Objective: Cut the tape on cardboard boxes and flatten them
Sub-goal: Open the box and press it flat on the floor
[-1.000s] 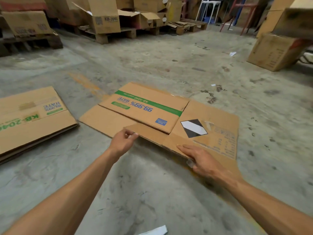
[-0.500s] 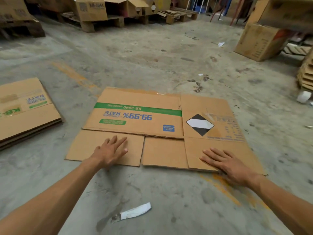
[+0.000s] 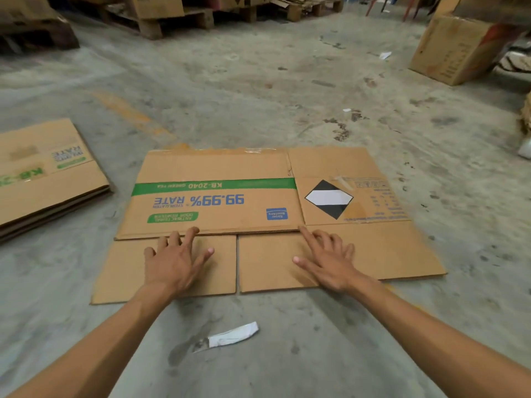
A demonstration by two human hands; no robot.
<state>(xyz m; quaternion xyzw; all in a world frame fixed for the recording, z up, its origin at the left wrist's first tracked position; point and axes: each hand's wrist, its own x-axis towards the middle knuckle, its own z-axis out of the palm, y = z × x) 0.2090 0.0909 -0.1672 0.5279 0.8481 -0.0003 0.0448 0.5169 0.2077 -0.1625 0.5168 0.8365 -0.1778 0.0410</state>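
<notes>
Both hands, left [image 3: 175, 261] & right [image 3: 327, 261], spread flat, holding nothing, on box [image 3: 218, 196] near flaps; its long axis runs left-right, body just ahead of fingertips.

Pretty sure I'm looking at warehouse: stained concrete floor [image 3: 287, 81], wooden pallets [image 3: 161, 21] loaded with cartons along back, stack of flattened boxes [image 3: 48, 179] at left, sealed carton [image 3: 454, 50] far right, paper scrap [image 3: 230, 336] on floor.

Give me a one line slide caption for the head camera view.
Both hands, left and right, press open on a flattened cardboard box lying on the concrete floor.
</notes>
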